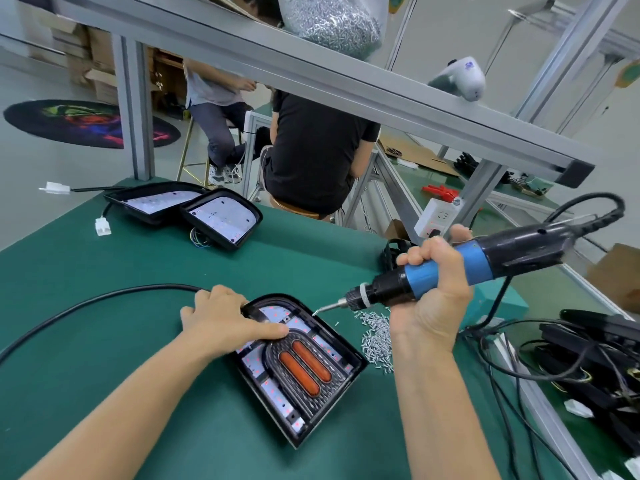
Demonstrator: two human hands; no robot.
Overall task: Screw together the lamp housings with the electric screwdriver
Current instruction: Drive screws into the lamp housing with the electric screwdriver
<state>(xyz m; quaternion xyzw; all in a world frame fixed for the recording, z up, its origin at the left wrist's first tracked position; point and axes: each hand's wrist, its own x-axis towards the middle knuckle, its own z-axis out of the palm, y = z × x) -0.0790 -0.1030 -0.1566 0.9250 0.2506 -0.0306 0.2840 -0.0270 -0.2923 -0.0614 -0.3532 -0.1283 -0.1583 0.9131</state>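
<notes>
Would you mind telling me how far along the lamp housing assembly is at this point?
Done: unclear; two lamp housings sit at the table's far edge, their screws unreadable. In hand: the left hand presses on the near housing while the right hand grips the electric screwdriver, a screw on its bit just above the housing's upper right rim. Left: driving that screw, probably more from the loose screw pile.

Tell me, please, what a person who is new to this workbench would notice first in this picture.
Most striking is the blue and black electric screwdriver, gripped in the right hand at centre right, its bit tip at the upper right rim of the lamp housing. That black housing, with two orange strips inside, lies on the green mat under the left hand. A pile of small silver screws lies just right of it.
</notes>
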